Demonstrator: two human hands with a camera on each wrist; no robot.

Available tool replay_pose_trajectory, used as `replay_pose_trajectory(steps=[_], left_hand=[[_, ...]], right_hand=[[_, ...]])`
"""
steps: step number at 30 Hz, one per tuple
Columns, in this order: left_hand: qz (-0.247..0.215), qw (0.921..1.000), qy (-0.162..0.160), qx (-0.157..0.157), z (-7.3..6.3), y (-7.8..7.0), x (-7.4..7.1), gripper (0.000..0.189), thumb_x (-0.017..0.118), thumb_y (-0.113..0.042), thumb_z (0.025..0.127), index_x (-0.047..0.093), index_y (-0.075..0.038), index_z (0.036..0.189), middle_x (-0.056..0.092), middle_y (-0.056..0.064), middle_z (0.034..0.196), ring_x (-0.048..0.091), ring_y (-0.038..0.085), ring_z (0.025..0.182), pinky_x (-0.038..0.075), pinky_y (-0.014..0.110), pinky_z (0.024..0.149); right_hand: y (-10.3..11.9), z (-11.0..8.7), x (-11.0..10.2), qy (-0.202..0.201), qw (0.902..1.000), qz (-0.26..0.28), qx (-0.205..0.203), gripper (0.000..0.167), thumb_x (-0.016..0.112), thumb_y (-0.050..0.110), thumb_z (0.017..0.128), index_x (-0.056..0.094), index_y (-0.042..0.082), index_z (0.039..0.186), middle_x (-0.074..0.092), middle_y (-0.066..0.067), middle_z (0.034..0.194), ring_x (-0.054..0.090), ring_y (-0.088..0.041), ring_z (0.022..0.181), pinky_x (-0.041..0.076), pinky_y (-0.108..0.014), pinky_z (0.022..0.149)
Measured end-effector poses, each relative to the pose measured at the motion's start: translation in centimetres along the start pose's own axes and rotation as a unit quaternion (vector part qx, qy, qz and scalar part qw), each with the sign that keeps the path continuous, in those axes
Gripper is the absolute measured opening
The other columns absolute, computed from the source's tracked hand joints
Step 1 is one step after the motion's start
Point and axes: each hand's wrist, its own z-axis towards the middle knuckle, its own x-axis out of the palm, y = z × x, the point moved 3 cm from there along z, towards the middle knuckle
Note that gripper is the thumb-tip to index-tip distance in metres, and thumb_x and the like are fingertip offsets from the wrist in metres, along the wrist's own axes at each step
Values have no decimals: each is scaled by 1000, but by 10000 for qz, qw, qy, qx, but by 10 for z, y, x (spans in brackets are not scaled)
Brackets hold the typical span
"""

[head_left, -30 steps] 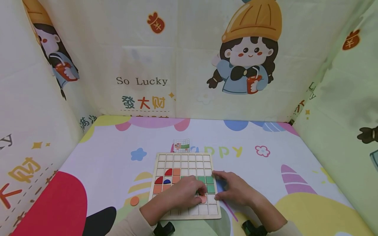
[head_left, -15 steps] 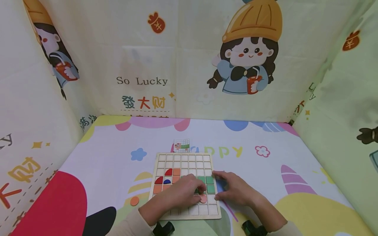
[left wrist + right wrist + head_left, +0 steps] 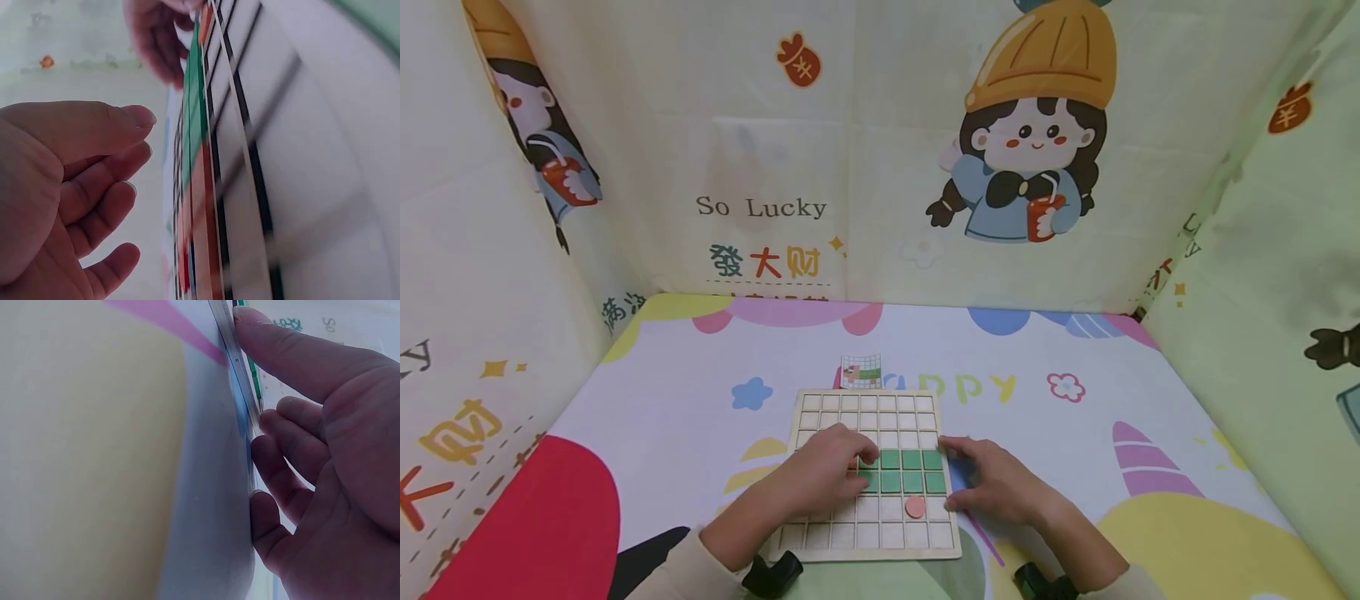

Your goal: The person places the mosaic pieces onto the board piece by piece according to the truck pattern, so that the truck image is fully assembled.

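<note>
A wooden grid board (image 3: 895, 550) lies on the table, with green squares (image 3: 912, 482) in its right half and a salmon round piece (image 3: 915, 507) in a cell below them. My left hand (image 3: 827, 471) hovers over the board's left half, its fingers loosely bent. In the left wrist view a gap shows between the left fingertips (image 3: 142, 117) and the board, with nothing held. My right hand (image 3: 1000, 479) rests at the board's right edge, thumb and fingers spread along it. In the right wrist view, the thumb (image 3: 250, 317) touches that edge.
A small picture card (image 3: 861, 372) with a coloured grid pattern stands behind the board. The tabletop has a printed pattern, and printed cloth walls (image 3: 880, 167) enclose its back and sides.
My left hand has moved left, away from the salmon round piece, which stays in its cell. More green squares show, while the red and orange pieces are now covered. My right hand keeps still.
</note>
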Motion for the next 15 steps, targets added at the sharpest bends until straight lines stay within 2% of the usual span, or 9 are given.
replay_pose_trajectory(steps=[3,10,12,15], left_hand=[[-75,9997,-92,-190,-9,13,-7,18,73,-9,86,70,-11,103,64,-6,96,52,14,88,49,34,77],[-261,9954,-89,-912,-30,35,-21,23,79,-13,85,71,-12,106,58,-6,92,49,15,88,48,32,72],[-214,9946,-122,-1010,-33,38,-24,22,80,-13,84,71,-13,104,58,-6,91,49,15,88,48,32,72],[-125,9949,-220,-978,-38,41,-29,19,81,-12,83,70,-15,99,60,-7,91,51,15,90,49,35,75]], right_hand=[[0,0,1,5,10000,3,1,81,88,33,75,53,5,143,58,-14,136,51,-34,124,36,-58,104],[0,0,0,-18,9999,-83,-95,80,88,33,76,53,4,142,59,-13,135,52,-34,124,37,-58,103],[0,0,0,-21,9999,-79,-107,80,88,32,76,53,4,142,59,-13,135,52,-34,123,37,-58,103],[0,0,0,-23,9999,-69,-99,80,88,32,76,53,4,142,59,-14,134,52,-34,123,37,-58,103]])
